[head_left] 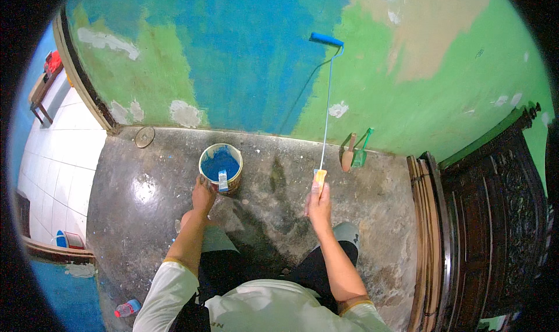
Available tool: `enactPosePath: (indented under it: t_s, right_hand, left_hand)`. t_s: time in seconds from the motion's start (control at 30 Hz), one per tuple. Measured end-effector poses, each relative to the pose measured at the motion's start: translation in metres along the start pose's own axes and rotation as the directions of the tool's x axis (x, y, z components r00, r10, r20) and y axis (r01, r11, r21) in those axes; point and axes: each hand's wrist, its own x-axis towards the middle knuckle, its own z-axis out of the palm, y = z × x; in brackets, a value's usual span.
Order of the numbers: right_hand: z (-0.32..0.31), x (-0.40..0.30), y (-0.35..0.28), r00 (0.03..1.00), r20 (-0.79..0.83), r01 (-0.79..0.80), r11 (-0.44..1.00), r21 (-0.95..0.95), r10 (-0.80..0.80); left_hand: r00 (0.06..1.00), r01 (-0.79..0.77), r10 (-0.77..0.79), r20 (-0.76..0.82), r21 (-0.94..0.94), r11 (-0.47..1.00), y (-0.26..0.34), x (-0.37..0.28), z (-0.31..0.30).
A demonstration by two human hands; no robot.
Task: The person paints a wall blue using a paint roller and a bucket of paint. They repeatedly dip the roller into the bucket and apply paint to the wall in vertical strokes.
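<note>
My right hand (pixel 320 203) grips the orange handle of a long-framed paint roller (pixel 328 109). Its blue-soaked sleeve is up against the wall (pixel 253 57), at the border between blue paint and green. Low on the left, my left hand (pixel 203 193) holds the side of a paint bucket (pixel 241 168). Blue paint coats the inside of the bucket, and a paint-smeared flat strip (pixel 223 180) rests at its near rim. How far the fingers wrap around the bucket is partly hidden. Green, beige and white filler patches show elsewhere on the wall.
A scoop (pixel 348 155) and a green slotted spatula (pixel 360 157) lean at the wall's foot. A round lid (pixel 144 137) lies near the doorway frame. Dark carved wooden furniture (pixel 484 227) and stacked boards (pixel 421 244) line the right. A plastic bottle (pixel 127 308) lies at lower left.
</note>
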Motion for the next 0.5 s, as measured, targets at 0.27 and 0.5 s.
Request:
enactPosePath:
  t_s: [0.27,0.5]
  right_hand:
    - [0.01,0.047,0.017,0.956,-0.112,0.25,0.952,-0.176,-0.272]
    - [0.027,0.025,0.023,0.969,-0.141,0.134,0.913,-0.386,-0.202]
  left_hand:
    - [1.0,0.016,-0.016,0.011,-0.043,0.999,-0.005,-0.003,0.0]
    - [0.998,0.066,-0.066,0.02,-0.024,0.998,0.001,-0.002,-0.002]
